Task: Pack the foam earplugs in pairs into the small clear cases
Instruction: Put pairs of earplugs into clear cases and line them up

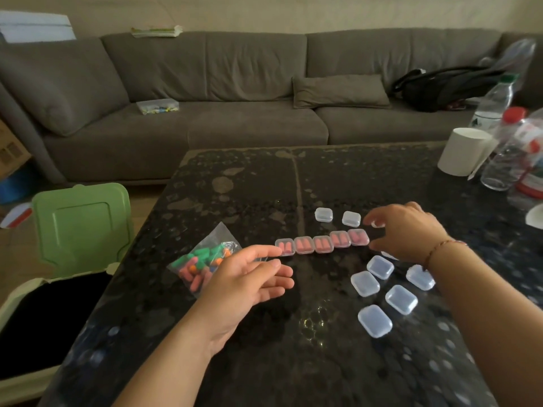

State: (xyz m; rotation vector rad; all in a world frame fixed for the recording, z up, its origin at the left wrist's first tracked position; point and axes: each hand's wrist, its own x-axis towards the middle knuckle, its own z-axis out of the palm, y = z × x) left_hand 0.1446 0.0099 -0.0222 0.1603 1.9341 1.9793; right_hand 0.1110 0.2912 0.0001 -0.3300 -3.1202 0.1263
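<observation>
A row of several closed clear cases [321,244], each holding pink earplugs, runs across the middle of the dark table [293,362]. My left hand [249,280] hovers open at the row's left end, its fingertips close to the leftmost case. It partly covers a clear bag of green, pink and orange earplugs [195,267]. My right hand [408,230] is at the row's right end, fingers spread beside the rightmost case. Two clear cases [338,216] sit behind the row. Several more clear cases [385,292] lie at the front right, under my right forearm.
Plastic bottles [505,154] and a white cup [461,152] crowd the table's right back corner. A green-lidded bin [79,227] stands open by the table's left edge. A grey sofa [235,92] with a black bag [440,86] is behind.
</observation>
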